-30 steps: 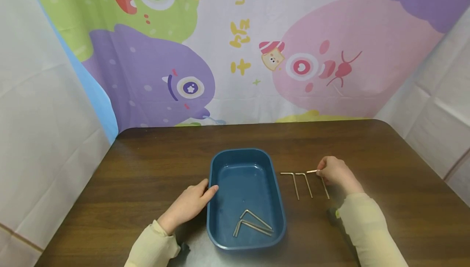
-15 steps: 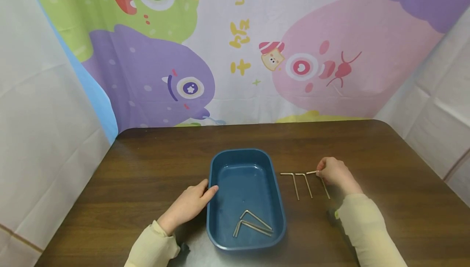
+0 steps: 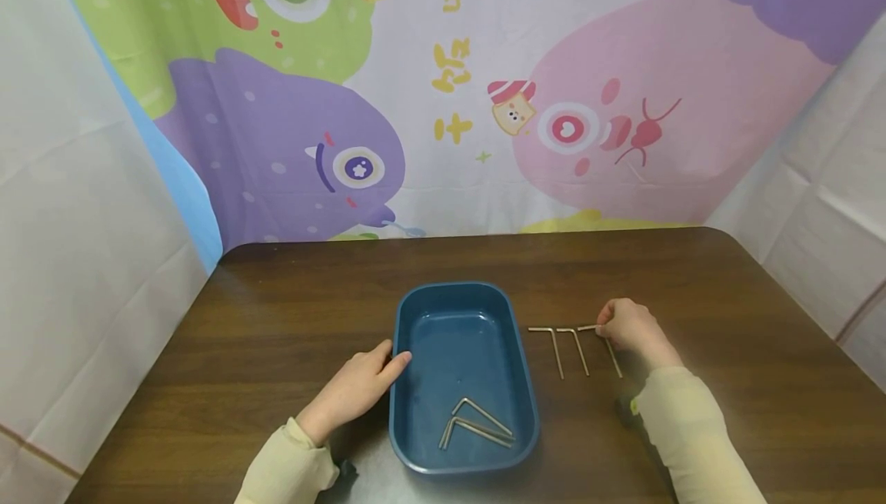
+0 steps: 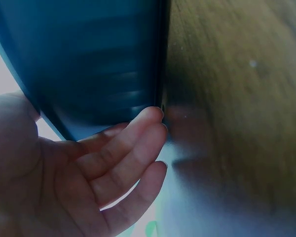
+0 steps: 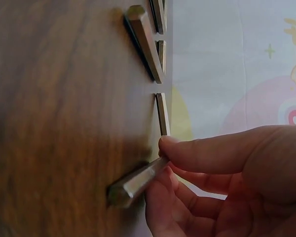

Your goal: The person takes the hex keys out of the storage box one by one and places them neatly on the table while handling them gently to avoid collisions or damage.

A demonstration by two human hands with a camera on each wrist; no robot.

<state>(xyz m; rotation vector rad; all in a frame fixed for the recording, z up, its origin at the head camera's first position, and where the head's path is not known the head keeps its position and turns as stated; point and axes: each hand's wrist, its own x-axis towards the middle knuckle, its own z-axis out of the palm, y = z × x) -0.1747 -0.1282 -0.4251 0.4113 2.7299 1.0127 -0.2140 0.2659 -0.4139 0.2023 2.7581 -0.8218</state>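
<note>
My left hand (image 3: 356,383) holds the left side of a blue plastic tray (image 3: 396,412), thumb over the rim. In the left wrist view its fingers (image 4: 138,143) lie against the tray's outer wall. To the right of the tray, my right hand (image 3: 635,328) pinches an L-shaped hex key (image 3: 614,358) near its bend, between thumb and fingertips. That hex key (image 5: 138,182) appears to rest on the table, its six-sided end nearest the right wrist camera. Two more hex keys, one (image 3: 557,354) beside the tray and one (image 3: 581,354) in the middle, lie in the same row.
Inside the tray's near end, a few hex keys (image 3: 481,428) lie overlapping. The brown wooden table (image 3: 298,288) reaches back to a cartoon-printed cloth (image 3: 457,181). White cloth (image 3: 90,258) hangs along both sides.
The short arm of the pinched hex key has lowered slightly, coming closer in line with the other two. The left hand and the tray have stayed put.
</note>
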